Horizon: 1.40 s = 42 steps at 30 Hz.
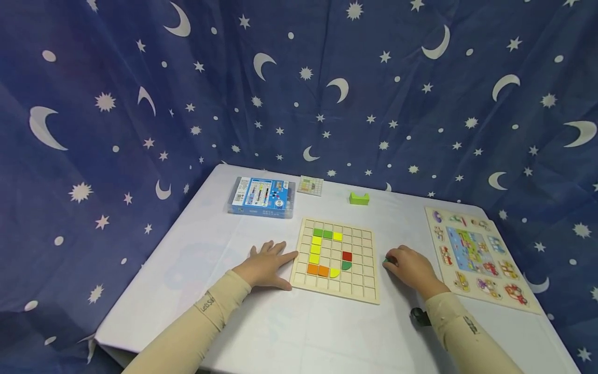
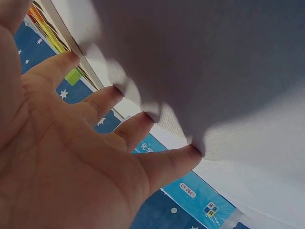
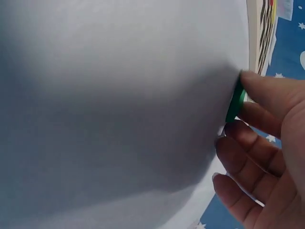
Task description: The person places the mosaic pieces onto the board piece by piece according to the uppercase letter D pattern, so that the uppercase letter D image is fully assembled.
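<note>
A square wooden grid board [image 1: 362, 283] lies on the white table, its middle cells bearing green, yellow and orange tiles, a red square [image 1: 347, 256] and a green rounded tile [image 1: 346, 266] below it. My left hand [image 1: 267, 264] rests on the table at the board's left edge, fingers spread, with the index finger and thumb at the rim. To the right of the board, my right hand [image 1: 408, 264] pinches a small green tile [image 3: 235, 102] between thumb and fingertips, close over the tablecloth. Its other fingers curve loosely beside the tile.
Behind the board stand a blue-labelled plastic box [image 1: 262, 197], a small pattern card [image 1: 310, 185] and a lime-green holder [image 1: 358, 198]. A picture puzzle board [image 1: 481, 259] lies at the right. A dark object [image 1: 420, 317] shows beside the right sleeve. Starry blue cloth [image 1: 299, 104] surrounds the table.
</note>
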### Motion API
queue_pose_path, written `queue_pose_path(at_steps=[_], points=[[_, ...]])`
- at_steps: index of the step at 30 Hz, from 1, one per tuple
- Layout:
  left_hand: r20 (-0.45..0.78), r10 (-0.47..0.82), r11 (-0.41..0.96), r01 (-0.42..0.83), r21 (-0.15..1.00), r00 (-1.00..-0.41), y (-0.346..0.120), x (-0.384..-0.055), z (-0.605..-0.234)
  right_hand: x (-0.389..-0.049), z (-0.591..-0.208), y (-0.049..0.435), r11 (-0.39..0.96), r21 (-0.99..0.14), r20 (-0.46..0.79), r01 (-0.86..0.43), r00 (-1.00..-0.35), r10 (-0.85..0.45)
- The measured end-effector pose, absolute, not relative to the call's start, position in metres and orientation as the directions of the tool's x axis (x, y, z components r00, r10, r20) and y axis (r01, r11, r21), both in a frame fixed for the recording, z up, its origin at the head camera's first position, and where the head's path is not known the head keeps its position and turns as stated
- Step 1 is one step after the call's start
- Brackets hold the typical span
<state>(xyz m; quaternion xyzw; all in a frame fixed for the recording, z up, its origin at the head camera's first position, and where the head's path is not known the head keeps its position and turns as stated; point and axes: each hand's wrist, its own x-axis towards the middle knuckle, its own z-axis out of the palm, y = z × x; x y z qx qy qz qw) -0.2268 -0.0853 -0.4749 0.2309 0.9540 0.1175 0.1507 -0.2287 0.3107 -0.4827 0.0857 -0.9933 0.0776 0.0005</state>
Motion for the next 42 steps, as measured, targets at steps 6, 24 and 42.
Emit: queue_pose_path(at_steps=[6, 24, 42], points=[[-0.229, 0.476, 0.866, 0.408, 0.289, -0.849, -0.085, -0.228, -0.477, -0.229, -0.480, 0.306, 0.969, -0.169, 0.003, -0.181, -0.983, -0.183], [-0.227, 0.476, 0.865, 0.405, 0.296, -0.850, -0.085, -0.227, -0.477, -0.228, -0.486, 0.305, 0.973, -0.171, 0.041, -0.156, -0.988, -0.151], [-0.225, 0.467, 0.869, 0.398, 0.294, -0.855, -0.084, -0.226, -0.476, -0.228, -0.490, 0.305, 0.961, -0.184, 0.111, -0.205, -0.976, -0.187]])
